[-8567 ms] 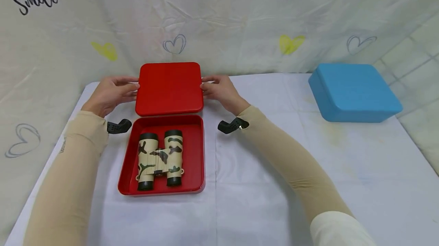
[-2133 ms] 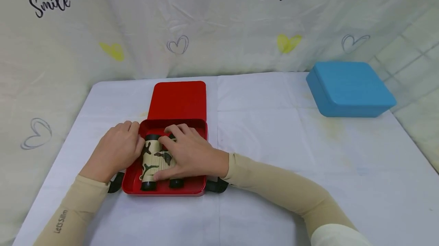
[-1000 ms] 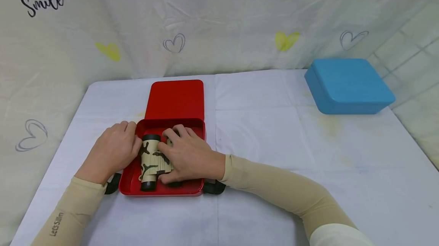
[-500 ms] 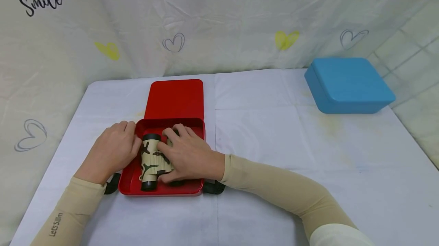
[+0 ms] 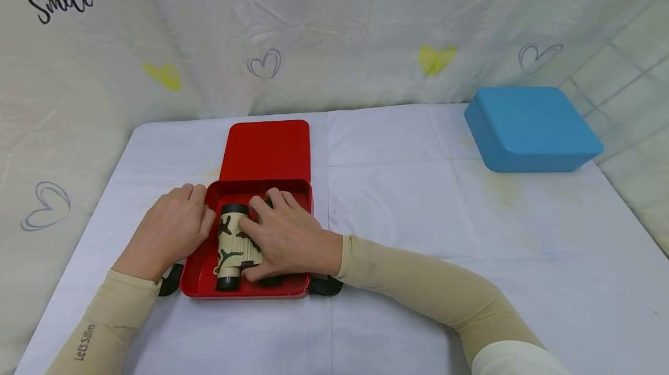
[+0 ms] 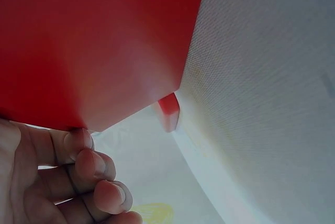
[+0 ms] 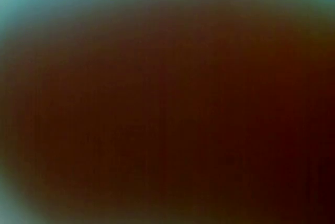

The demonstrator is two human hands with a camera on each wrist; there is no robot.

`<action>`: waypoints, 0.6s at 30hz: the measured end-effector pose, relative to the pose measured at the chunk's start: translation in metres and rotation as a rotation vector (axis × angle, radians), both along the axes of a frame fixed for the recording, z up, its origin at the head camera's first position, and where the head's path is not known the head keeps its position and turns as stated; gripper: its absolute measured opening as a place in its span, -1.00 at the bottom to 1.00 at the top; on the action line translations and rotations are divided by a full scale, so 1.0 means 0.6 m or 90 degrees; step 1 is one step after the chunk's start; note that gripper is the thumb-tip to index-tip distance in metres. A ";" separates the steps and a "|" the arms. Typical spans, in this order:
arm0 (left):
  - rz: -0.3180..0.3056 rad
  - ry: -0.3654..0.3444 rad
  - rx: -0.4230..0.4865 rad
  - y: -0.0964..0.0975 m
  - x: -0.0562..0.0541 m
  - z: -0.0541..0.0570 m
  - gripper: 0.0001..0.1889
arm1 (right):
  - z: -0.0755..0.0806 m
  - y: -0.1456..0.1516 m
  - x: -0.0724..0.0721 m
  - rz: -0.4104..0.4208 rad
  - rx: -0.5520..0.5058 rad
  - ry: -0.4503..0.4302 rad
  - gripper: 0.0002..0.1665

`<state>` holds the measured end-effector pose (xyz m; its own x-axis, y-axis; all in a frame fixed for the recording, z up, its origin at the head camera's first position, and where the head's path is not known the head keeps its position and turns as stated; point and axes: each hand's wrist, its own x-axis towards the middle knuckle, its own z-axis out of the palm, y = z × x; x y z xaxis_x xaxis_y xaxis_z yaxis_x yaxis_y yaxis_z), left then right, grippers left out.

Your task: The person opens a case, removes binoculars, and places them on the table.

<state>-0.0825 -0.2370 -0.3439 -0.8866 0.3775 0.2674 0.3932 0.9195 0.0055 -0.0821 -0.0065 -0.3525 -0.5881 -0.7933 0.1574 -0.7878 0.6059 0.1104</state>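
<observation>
A red hinged box [image 5: 196,282] stands on the table at the left, its lid [image 5: 265,151] folded back flat behind it. Camouflage-patterned binoculars [image 5: 230,250] lie inside. My right hand [image 5: 294,238] grips them from above, thumb and fingers spread around the right barrel, which is mostly hidden. At the box's left wall, my left hand [image 5: 172,227] holds the rim. In the left wrist view, curled fingertips [image 6: 110,197] show at the edge of the box's red outer wall [image 6: 120,41]. The right wrist view is dark and blurred.
A closed blue box [image 5: 533,131] sits at the back right of the white-clothed table [image 5: 418,206]. Behind the table hangs a pale cloth [image 5: 334,32] printed with hearts and writing.
Both hands have left the lid, which now lies lower. My left hand has come to the rim, my right onto the binoculars. Lately the binoculars have shifted slightly right.
</observation>
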 end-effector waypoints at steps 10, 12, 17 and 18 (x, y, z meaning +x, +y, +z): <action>0.004 -0.006 0.004 0.001 0.000 0.000 -0.87 | 0.001 0.000 0.001 -0.003 0.000 -0.002 -0.23; 0.004 -0.004 0.003 0.001 0.000 0.001 -0.87 | 0.001 0.000 0.001 -0.004 0.000 -0.005 -0.24; 0.006 -0.003 0.002 0.001 0.000 0.001 -0.87 | 0.001 0.000 0.000 -0.006 0.001 -0.007 -0.25; 0.006 -0.002 0.002 0.000 0.000 0.001 -0.87 | 0.001 0.000 0.000 -0.006 0.001 -0.005 -0.24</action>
